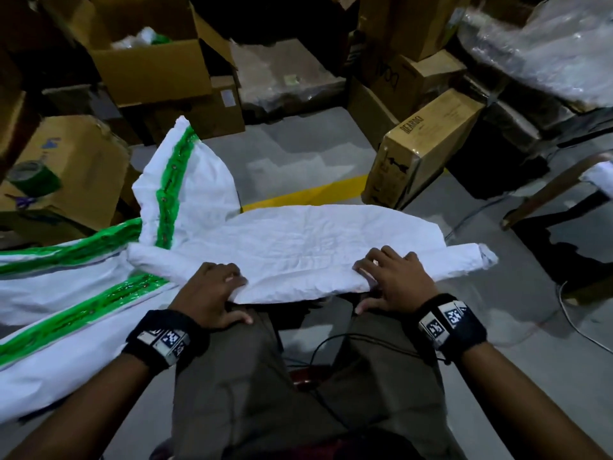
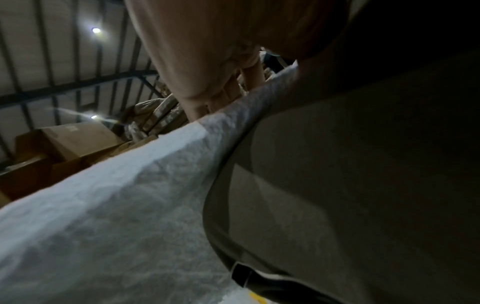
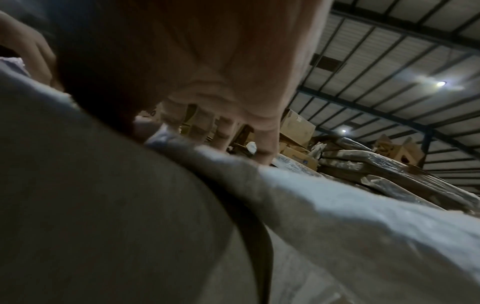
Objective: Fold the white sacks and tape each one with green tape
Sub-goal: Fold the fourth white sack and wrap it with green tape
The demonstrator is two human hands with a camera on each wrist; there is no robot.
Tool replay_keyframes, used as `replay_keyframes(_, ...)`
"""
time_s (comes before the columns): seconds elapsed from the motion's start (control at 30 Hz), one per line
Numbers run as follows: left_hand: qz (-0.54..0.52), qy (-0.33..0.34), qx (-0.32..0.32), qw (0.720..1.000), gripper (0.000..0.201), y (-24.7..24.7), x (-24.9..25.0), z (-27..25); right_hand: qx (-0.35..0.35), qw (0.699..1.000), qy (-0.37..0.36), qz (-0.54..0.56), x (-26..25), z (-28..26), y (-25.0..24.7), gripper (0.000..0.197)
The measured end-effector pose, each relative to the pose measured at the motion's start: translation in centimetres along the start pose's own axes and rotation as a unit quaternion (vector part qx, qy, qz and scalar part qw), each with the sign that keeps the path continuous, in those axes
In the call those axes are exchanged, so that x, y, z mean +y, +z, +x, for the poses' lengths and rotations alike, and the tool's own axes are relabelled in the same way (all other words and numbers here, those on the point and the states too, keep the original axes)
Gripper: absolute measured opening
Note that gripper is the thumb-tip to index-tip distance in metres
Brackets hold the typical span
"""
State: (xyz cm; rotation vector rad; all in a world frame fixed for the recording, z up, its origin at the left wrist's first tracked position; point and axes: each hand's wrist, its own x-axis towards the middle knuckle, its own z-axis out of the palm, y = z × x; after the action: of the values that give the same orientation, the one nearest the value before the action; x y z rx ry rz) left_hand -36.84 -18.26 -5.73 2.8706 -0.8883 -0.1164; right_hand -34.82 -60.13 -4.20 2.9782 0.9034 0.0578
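One untaped white sack [image 1: 298, 247] lay across the person's knees, long axis running left to right, right end [image 1: 477, 260] rolled and pointing right. Left hand [image 1: 209, 293] and right hand [image 1: 394, 277] both gripped its near edge, fingers curled over the top, thumbs below. Three green-taped sacks counted on the floor [image 1: 298, 161] at left: one [image 1: 185, 180] tilted up and away, two [image 1: 66, 293] lying flat. One green tape roll [image 1: 33, 180] sat on a cardboard box [image 1: 76, 161] far left.
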Motion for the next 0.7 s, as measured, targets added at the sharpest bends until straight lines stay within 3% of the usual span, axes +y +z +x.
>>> replay_keyframes(0.07, 0.052, 0.009, 0.029, 0.998, 0.048, 0.0, 0.0, 0.5, 0.019, 1.0, 0.0, -0.019, -0.2, 0.0, 0.0, 0.043)
replay_keyframes(0.17, 0.062, -0.046, 0.08, 0.994, 0.043, -1.0, -1.3, 1.1, 0.091, 0.995, 0.025, -0.017, 0.6, 0.0, -0.2, 0.022)
replay_keyframes(0.33, -0.017, -0.103, 0.097, 0.99, 0.049, -3.2, -4.9, 1.1, 0.105, 0.991, 0.079, -0.008, 3.1, -1.3, 0.3, 0.03)
replay_keyframes(0.5, -0.015, -0.129, 0.166, 0.977, 0.028, -4.3, -7.6, 1.4, 0.107, 0.981, 0.16, -0.013, 6.0, -3.1, 0.7, 0.033)
replay_keyframes(0.63, -0.014, -0.185, 0.182, 0.966, 0.04, -4.6, -9.4, 1.0, 0.094, 0.971, 0.22, -0.02, 7.5, -4.3, 0.2, 0.024)
replay_keyframes(0.7, -0.049, -0.239, 0.154, 0.957, 0.056, -4.5, -10.1, 0.8, 0.094, 0.97, 0.225, -0.005, 8.0, -4.1, -0.3, 0.022)
